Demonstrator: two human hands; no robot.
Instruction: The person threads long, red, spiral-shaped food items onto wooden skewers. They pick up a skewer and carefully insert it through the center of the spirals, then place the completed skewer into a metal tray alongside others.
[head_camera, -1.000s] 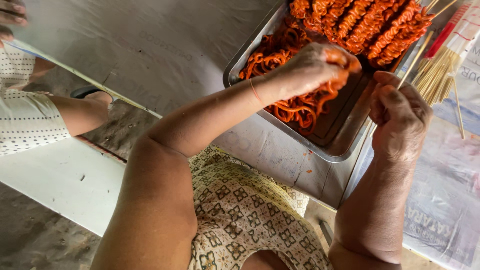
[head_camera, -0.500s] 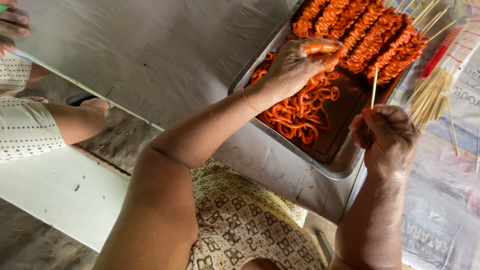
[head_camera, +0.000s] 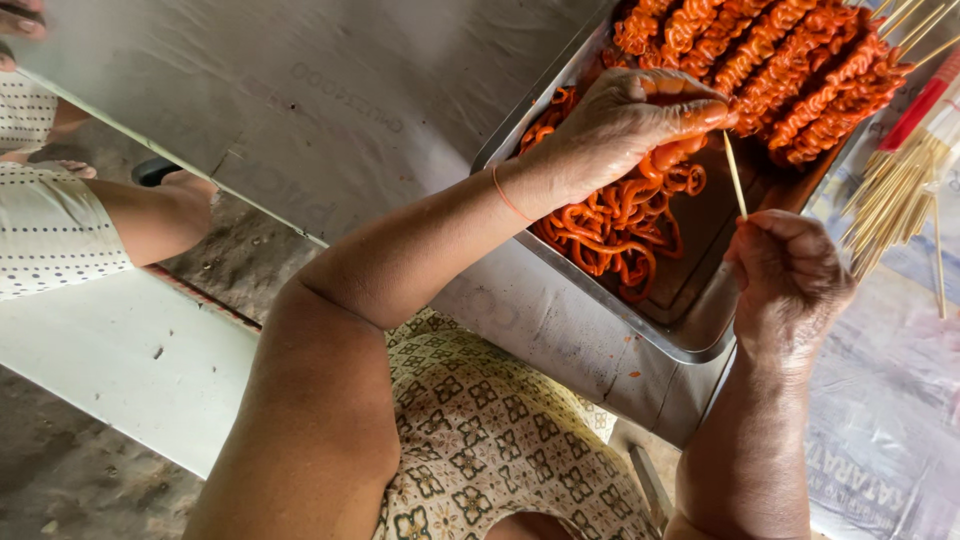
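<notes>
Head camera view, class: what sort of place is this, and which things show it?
Probably an informal food-preparation spot: a metal tray of loose orange strips, finished skewers stacked in it, and spare bamboo sticks alongside.

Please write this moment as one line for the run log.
left hand: grips orange strip over metal tray | right hand: holds bamboo stick upright | finished skewers: at tray's far end | spare sticks: right of tray

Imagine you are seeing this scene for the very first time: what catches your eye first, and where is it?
The bright orange marinated strips lying loose in the metal tray stand out first, with finished skewers stacked at the tray's far end. Over the tray, the left hand grips a strip while the right hand holds a bare wooden stick upright. A bundle of spare sticks lies right of the tray.
</notes>
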